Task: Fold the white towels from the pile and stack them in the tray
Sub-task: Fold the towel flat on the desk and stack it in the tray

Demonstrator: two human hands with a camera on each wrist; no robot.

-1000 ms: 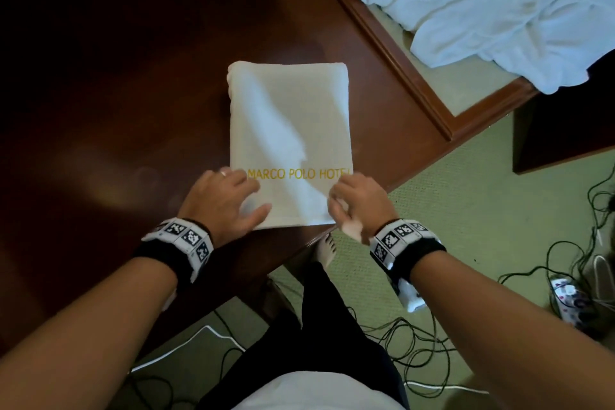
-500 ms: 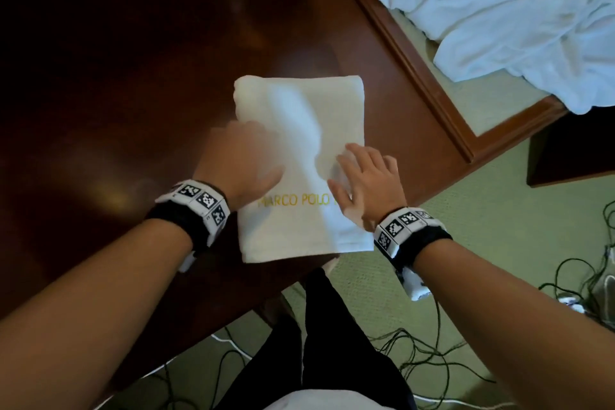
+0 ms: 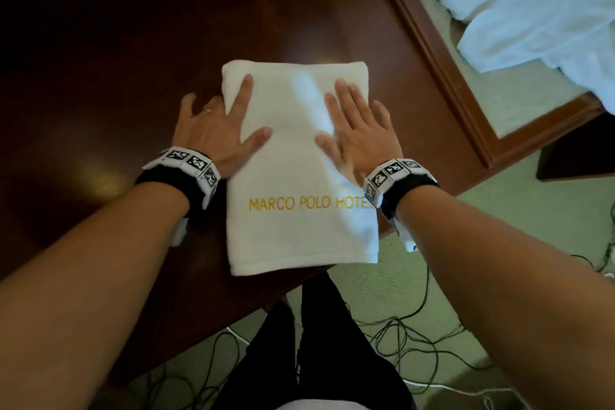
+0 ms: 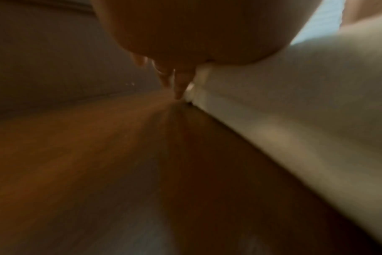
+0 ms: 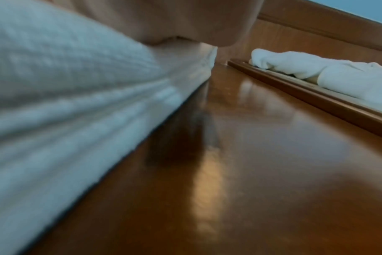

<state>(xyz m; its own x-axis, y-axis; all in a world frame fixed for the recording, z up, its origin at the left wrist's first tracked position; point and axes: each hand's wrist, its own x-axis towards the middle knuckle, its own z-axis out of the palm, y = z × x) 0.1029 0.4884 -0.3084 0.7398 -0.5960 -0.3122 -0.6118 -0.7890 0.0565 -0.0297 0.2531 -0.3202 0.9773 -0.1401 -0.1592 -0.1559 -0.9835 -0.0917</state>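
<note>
Both hands slid up folded towel, now flat near far edge.

**Both palms down, fingers flat**

The left hand lies flat, fingers straight and spread, a ring on one finger; its index finger and thumb reach inward while the other fingers sit further left. The right hand lies flat too, fingers straight and close together, thumb angled inward toward the left thumb. Both forearms stretch forward from the bottom corners of the head view, bare, each wrist wrapped in a black band topped with black-and-white marker squares. In the left wrist view the heel of the palm fills the top, fingertips pointing down and away, blurred.
</note>
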